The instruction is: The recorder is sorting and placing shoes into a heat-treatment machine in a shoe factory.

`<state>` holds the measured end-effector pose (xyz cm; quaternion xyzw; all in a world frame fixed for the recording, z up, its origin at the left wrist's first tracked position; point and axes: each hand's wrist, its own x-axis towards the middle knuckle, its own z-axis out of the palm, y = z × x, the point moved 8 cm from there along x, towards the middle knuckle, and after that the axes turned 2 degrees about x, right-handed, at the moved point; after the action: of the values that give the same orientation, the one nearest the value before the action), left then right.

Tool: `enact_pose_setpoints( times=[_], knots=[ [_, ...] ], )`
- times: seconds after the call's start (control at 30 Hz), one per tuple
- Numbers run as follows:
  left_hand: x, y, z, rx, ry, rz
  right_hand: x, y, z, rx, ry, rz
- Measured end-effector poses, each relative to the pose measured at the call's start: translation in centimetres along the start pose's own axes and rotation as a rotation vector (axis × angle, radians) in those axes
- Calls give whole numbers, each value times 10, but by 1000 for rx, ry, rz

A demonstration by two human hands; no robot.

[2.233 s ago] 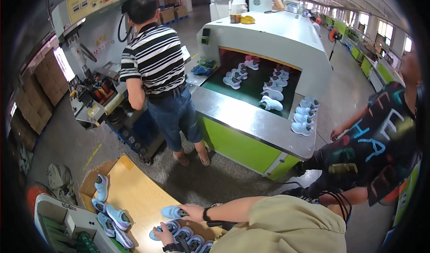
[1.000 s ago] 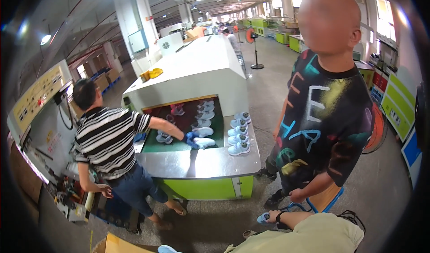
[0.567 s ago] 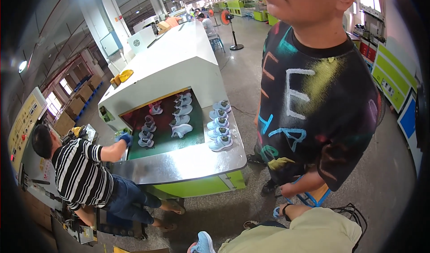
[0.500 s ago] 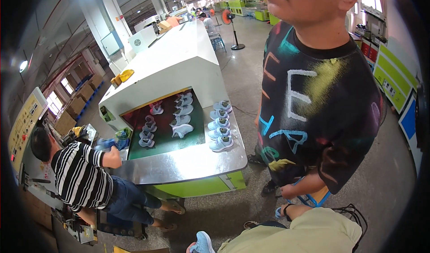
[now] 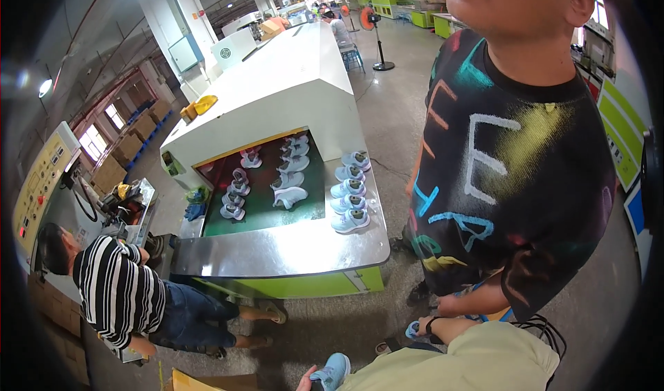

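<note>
At the lower edge my left hand [image 5: 307, 380] is closed on a light blue sneaker [image 5: 333, 371], its fingers at the shoe's left side. My right hand [image 5: 425, 326], just past a black wristband, is mostly hidden; it grips another pale blue sneaker [image 5: 413, 329]. Both shoes are held low in front of my khaki clothing [image 5: 463, 360]. Several light sneakers [image 5: 349, 203] stand in a column on the metal ledge [image 5: 277, 252]. More pale shoes [image 5: 288, 196] sit in rows on the green conveyor belt [image 5: 266, 218] under a white machine hood.
A person in a black printed T-shirt [image 5: 512, 162] stands close on the right. At left a co-worker in a striped shirt [image 5: 117, 287] bends by a control-panel machine [image 5: 41, 190]. An open cardboard box [image 5: 207, 382] lies at the lower edge; black cables [image 5: 546, 332] hang at lower right.
The view has shifted, and surroundings sit differently in the picture. My left hand and its sneaker appear farther right. The co-worker has drawn an arm back from the ledge toward the left-hand machine.
</note>
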<state>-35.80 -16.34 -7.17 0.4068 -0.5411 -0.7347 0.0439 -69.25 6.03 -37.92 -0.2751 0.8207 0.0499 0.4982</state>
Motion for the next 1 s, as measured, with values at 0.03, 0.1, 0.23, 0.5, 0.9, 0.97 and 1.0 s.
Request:
enact_pose_setpoints(
  times=[0.03, 0.1, 0.23, 0.5, 0.9, 0.97, 1.0],
  knots=[
    [1, 2, 1, 15, -6, 11, 2, -1, 1, -2, 1, -2],
    [3, 5, 4, 46, -16, 31, 8, 0, -2, -54, 17, 22],
    [-1, 6, 7, 101, -24, 63, 12, 1, -3, -85, -105, 45],
    [-6, 12, 15, 214, -53, 130, 17, 9, -11, -136, -89, 49],
    [-7, 34, 23, 239, -58, 121, 23, -7, -15, -139, -8, 27],
    [-6, 30, 14, 190, 18, 40, 16, -11, -19, -123, 0, -6],
    [-2, 26, 7, 188, 19, 44, 13, -14, -22, -104, 2, -39]
  ],
)
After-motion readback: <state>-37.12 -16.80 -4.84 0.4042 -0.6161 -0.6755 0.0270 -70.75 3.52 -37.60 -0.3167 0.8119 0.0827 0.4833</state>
